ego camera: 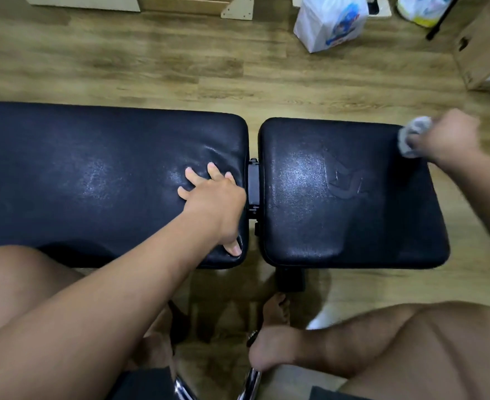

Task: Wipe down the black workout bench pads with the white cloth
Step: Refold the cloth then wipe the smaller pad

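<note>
- Long pad (pixel 99 174): firm, slick vinyl; left hand (pixel 212 194) rests on it, fingers spread flat.
- Short pad (pixel 350 197): right hand (pixel 446 140) at its far right corner.
- White cloth (pixel 412 137): soft, light, bunched in the right hand's curled fingers; likely best held wadded.

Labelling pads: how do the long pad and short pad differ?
The long pad runs off frame left; the short pad is squarer. The short pad bears an embossed logo; the long pad shows none. The left hand rests on the long pad; the right hand grips the white cloth at the short pad's far corner. Both glossy black.
</note>
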Demonstrator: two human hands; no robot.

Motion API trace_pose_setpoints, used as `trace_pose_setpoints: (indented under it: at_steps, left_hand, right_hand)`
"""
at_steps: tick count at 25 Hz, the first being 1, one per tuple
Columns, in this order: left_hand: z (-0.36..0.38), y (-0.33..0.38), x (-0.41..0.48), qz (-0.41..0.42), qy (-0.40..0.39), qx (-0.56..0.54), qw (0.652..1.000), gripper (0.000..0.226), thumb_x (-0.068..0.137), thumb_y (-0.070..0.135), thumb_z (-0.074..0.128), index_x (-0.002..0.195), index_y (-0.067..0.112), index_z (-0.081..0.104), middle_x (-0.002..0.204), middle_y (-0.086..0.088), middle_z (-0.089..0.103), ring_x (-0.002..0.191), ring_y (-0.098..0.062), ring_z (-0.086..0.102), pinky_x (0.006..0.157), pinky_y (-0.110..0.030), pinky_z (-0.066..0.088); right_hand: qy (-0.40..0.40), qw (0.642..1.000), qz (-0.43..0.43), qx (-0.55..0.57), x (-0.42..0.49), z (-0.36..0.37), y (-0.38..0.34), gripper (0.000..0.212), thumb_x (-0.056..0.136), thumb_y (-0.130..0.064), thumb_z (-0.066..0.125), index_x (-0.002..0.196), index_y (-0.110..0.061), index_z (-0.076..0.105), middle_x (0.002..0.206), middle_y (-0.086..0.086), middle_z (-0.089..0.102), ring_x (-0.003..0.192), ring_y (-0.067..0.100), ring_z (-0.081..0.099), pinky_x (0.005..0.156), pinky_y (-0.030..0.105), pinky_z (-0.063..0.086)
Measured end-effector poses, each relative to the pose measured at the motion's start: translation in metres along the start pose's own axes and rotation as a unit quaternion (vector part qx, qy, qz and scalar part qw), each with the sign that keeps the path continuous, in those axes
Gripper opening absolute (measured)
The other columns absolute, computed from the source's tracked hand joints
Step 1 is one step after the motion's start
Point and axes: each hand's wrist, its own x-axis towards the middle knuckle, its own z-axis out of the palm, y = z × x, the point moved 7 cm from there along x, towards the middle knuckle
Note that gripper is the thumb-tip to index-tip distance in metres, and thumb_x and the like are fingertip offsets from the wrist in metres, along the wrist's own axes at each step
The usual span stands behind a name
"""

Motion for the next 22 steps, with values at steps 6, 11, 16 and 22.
trace_pose_setpoints:
  at_steps: [6, 11, 16, 22]
  left_hand:
    - [-0.002, 0.000, -0.002, -0.002, -0.003, -0.002, 1.000, 0.150, 0.050, 0.051, 0.093, 0.152, -0.003, -0.004, 0.157, -0.032, -0.008, 0.134, -0.070, 0.005, 0.104, -0.071, 0.031]
    - [-0.001, -0.001, -0.007, 0.004, -0.005, -0.002, 1.000, 0.151, 0.051, 0.054, 0.091, 0.153, 0.000, -0.007, 0.158, -0.030, -0.010, 0.137, -0.067, 0.003, 0.106, -0.069, 0.030]
    - [-0.001, 0.001, -0.004, 0.002, -0.007, -0.002, 1.000, 0.147, 0.052, 0.053, 0.091, 0.153, -0.001, -0.001, 0.158, -0.031, -0.008, 0.135, -0.069, 0.004, 0.105, -0.070, 0.030]
    - [-0.010, 0.007, -0.005, 0.007, -0.010, 0.020, 1.000, 0.134, 0.050, 0.049, 0.093, 0.148, -0.006, 0.019, 0.155, -0.034, 0.006, 0.132, -0.071, 0.011, 0.101, -0.070, 0.036]
  right_hand:
    - [0.049, 0.996, -0.064, 0.030, -0.012, 0.030, -0.110, 0.026, 0.086, -0.015, 0.061, 0.108, 0.000, 0.064, 0.110, 0.022, 0.064, 0.101, 0.035, 0.064, 0.077, 0.034, 0.050]
    - [-0.048, 0.968, -0.191, 0.156, -0.070, 0.071, -0.224, 0.021, 0.081, -0.028, 0.065, 0.091, -0.009, 0.065, 0.096, 0.011, 0.065, 0.084, 0.025, 0.065, 0.068, 0.026, 0.048]
    - [0.019, 0.996, -0.089, 0.021, 0.009, 0.024, -0.088, 0.025, 0.081, -0.019, 0.067, 0.097, 0.001, 0.065, 0.086, 0.017, 0.056, 0.088, 0.030, 0.062, 0.068, 0.033, 0.042]
    - [0.050, 0.990, -0.105, -0.086, 0.000, 0.013, 0.014, 0.018, 0.082, -0.006, 0.050, 0.087, -0.004, 0.067, 0.077, 0.025, 0.063, 0.074, 0.040, 0.061, 0.066, 0.030, 0.037]
